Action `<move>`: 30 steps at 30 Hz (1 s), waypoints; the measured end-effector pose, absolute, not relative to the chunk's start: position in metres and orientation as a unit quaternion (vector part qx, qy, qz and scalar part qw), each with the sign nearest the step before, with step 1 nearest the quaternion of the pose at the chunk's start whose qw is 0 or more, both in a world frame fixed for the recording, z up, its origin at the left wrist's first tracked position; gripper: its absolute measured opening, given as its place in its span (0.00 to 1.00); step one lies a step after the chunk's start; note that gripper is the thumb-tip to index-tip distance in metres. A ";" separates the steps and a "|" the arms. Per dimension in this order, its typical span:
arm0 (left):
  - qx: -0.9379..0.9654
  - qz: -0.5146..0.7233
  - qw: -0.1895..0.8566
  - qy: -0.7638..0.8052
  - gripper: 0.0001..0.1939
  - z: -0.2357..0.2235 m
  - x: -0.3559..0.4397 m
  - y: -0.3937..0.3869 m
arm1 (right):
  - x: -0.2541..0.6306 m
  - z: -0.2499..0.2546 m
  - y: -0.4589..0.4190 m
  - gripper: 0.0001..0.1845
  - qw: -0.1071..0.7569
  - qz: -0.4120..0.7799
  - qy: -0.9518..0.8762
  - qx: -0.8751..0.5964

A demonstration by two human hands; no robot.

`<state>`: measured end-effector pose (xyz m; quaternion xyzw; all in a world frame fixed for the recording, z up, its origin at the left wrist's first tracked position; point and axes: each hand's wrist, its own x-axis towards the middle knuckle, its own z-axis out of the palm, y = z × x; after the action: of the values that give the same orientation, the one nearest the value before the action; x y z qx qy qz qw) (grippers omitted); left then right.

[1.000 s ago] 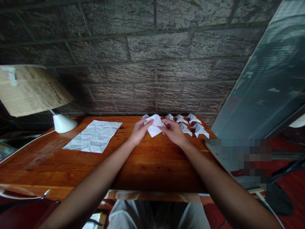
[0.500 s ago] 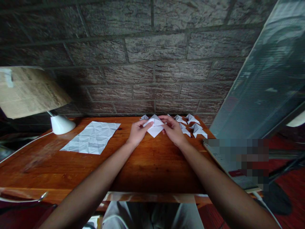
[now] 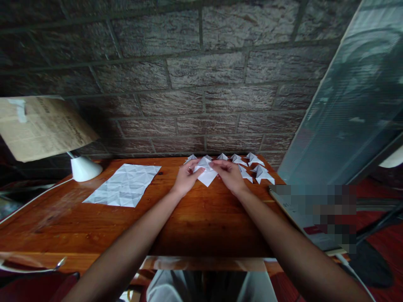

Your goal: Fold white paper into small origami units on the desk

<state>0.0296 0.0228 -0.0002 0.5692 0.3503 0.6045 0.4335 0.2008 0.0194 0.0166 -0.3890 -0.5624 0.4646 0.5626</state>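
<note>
Between both hands, above the far middle of the wooden table, is a small piece of folded white paper, its lower corner pointing toward me. My left hand grips its left side, the thumb lying on top and a ring on one finger. On the right side my right hand pinches the paper's upper edge with thumb and fingers. Behind and right of the hands stand several folded paper pieces, pointed and tent-like. My fingers partly hide the ones nearest to them.
A large creased sheet of paper lies left on the wooden table. Beyond it stands a lamp with a white base and a brown paper shade. A brick wall rises behind; a flat grey board is at the right.
The paper's upper flap, rounded before, now looks flatter and more pointed. Both thumbs have shifted on it, and the right fingers have come closer to its middle. The view has tilted slightly.
</note>
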 end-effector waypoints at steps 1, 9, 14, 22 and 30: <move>0.574 0.601 0.432 0.349 0.21 -0.001 0.029 0.024 | 0.201 0.016 0.020 0.22 0.559 0.464 -0.565 -0.390; 0.632 0.582 0.348 0.374 0.11 0.000 0.025 0.023 | 0.202 0.013 0.022 0.19 0.544 0.449 -0.600 -0.377; 0.638 0.569 0.362 0.370 0.07 0.000 0.028 0.019 | 0.200 0.009 0.022 0.17 0.537 0.439 -0.616 -0.373; 0.634 0.557 0.385 0.373 0.11 0.003 0.029 0.017 | 0.201 0.010 0.024 0.17 0.534 0.466 -0.608 -0.358; 0.659 0.545 0.354 0.378 0.10 0.000 0.032 0.016 | 0.203 0.008 0.024 0.17 0.524 0.483 -0.603 -0.360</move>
<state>0.0316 0.0159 0.0000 0.6593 0.3783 0.5452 0.3536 0.2028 0.0245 0.0077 -0.3601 -0.6026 0.4828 0.5236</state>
